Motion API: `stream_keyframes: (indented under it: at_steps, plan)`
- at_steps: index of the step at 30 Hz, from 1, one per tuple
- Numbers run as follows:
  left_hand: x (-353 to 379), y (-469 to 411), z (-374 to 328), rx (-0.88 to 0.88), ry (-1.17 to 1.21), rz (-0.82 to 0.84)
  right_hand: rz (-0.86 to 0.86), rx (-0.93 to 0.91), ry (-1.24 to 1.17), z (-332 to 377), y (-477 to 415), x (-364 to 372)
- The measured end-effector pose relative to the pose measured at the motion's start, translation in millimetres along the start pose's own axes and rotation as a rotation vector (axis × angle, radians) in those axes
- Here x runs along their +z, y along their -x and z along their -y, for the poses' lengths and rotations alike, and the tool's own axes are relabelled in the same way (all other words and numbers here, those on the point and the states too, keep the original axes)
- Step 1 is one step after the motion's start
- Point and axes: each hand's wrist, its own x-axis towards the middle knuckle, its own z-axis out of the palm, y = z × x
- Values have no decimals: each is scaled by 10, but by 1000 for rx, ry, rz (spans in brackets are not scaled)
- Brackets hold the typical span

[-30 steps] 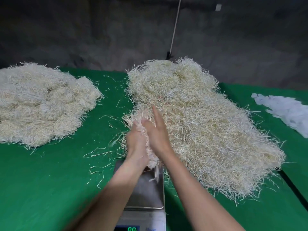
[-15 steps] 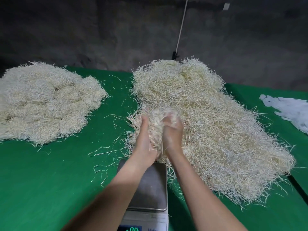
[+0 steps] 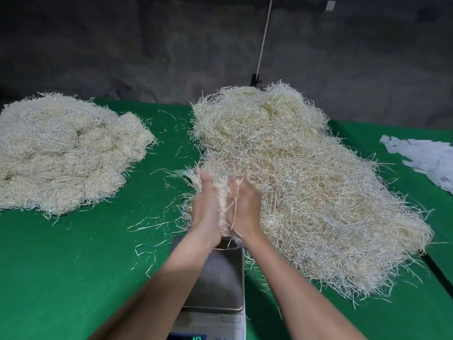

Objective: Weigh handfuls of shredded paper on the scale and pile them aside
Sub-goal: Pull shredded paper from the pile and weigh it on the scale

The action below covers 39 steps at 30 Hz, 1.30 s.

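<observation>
We are holding a handful of shredded paper [image 3: 221, 192] upright between both hands, just over the far edge of the scale [image 3: 220, 273]. Our left hand [image 3: 206, 212] is pressing it from one side and our right hand [image 3: 245, 207] from the other, with the fingers [image 3: 205, 180] curling round the bundle and gripping it. The hands are blurred, so we are not making out each finger. A few thin strands are trailing from the bundle down across the right wrist towards the scale's metal platform. The platform itself is lying bare beneath our forearms, and green digits are glowing on the display [image 3: 188, 337] at the bottom edge, too cut off to read.

The handful is touching the near left corner of the large pile [image 3: 306, 187], which is spreading across the green tabletop [image 3: 73, 278] just right of the scale. A second pile [image 3: 66, 153] is sitting well apart on the left. Loose strands [image 3: 147, 222] are lying scattered between the two. White paper pieces [image 3: 429, 158] are resting near the right edge.
</observation>
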Motion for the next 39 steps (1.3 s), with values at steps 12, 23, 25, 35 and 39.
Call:
stream_keyframes:
  at_steps: [12, 23, 25, 35, 39]
  plan:
    - [-64, -80, -48, 277, -257, -56, 267, 166, -367, 34, 61, -285]
    - [-170, 212, -66, 448, -356, 86, -251, 467, -591, -164, -502, -354]
    - [-191, 246, 73, 310, -247, 76, -373, 457, -589, -126, -545, -348]
    - [23, -168, 285, -496, 528, 69, -386, 747, -818, 224, -632, -306]
    - [140, -123, 172, -383, 688, 305, -341, 296, -378, 155, -538, -246]
